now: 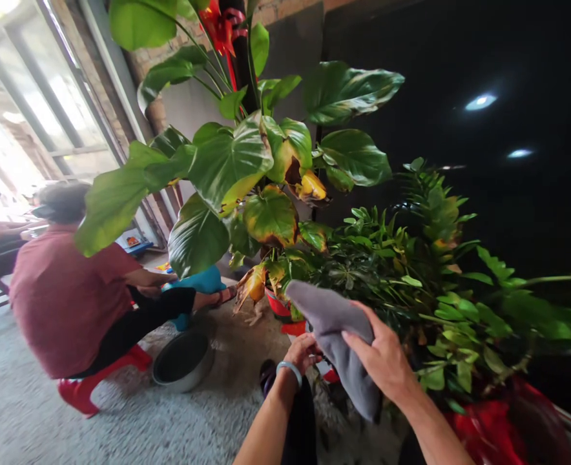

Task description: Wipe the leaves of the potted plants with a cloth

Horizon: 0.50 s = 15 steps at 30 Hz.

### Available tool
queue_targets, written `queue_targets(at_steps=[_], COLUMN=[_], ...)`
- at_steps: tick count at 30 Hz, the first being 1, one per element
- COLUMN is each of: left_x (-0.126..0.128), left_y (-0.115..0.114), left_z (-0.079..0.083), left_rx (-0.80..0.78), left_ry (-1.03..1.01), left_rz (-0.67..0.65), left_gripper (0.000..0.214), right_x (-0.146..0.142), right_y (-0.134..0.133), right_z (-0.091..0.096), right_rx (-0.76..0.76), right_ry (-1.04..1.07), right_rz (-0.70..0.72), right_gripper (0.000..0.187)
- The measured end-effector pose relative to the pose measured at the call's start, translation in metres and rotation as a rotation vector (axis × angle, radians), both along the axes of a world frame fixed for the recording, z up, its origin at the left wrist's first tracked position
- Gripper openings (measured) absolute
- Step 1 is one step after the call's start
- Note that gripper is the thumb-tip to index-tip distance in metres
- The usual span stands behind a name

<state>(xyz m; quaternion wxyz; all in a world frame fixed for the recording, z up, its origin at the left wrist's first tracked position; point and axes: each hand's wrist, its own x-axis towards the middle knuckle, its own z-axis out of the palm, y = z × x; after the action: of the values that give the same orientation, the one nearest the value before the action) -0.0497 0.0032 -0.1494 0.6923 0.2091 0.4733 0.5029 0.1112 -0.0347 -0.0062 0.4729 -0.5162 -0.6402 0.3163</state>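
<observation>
My right hand (382, 355) is closed on a grey cloth (346, 323), which is bunched up, with one end pointing up and left and the other hanging down. Just left of the cloth is my left hand (301, 354), a light band round its wrist and its fingers curled in. The fingertips come close to the cloth's edge, and whatever they may hold is hidden. Beyond both hands rises a tall potted plant (232, 161) with large green leaves, some yellowed and browned at the edges. Its red pot (278, 305) shows partly behind the cloth.
Bushy green plants (387, 258) crowd the right side, above a red pot (489, 426). At left a person in a red shirt (67, 290) sits on a red stool (84, 391). A grey basin (183, 365) stands on the concrete floor; another person is at the far left.
</observation>
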Motion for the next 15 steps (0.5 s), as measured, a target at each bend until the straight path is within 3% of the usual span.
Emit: queue_targets(at_steps=[2, 4, 7, 9, 12, 15], left_x=[-0.002, -0.003, -0.001, 0.001, 0.002, 0.000], left_y=[0.000, 0.000, 0.002, 0.003, 0.002, 0.000], left_z=[0.002, 0.002, 0.000, -0.001, 0.000, 0.003], left_rx=[0.010, 0.014, 0.016, 0.020, 0.029, 0.022], left_ry=[0.000, -0.005, -0.006, -0.007, -0.009, -0.009], left_rz=[-0.004, -0.003, -0.012, -0.012, -0.003, -0.002], left_gripper=[0.027, 0.032, 0.036, 0.036, 0.035, 0.036], right_x=[0.004, 0.004, 0.000, -0.004, -0.001, 0.013], right_y=[0.012, 0.016, 0.004, -0.009, -0.015, 0.000], right_z=[-0.002, -0.022, -0.057, -0.066, -0.045, -0.011], right_rx=[0.011, -0.076, -0.233, -0.255, -0.176, -0.047], right_ry=[-0.005, -0.054, -0.111, -0.084, 0.013, 0.100], right_rz=[-0.099, -0.133, -0.067, 0.020, 0.026, -0.181], right_gripper=[0.054, 0.056, 0.052, 0.048, 0.048, 0.058])
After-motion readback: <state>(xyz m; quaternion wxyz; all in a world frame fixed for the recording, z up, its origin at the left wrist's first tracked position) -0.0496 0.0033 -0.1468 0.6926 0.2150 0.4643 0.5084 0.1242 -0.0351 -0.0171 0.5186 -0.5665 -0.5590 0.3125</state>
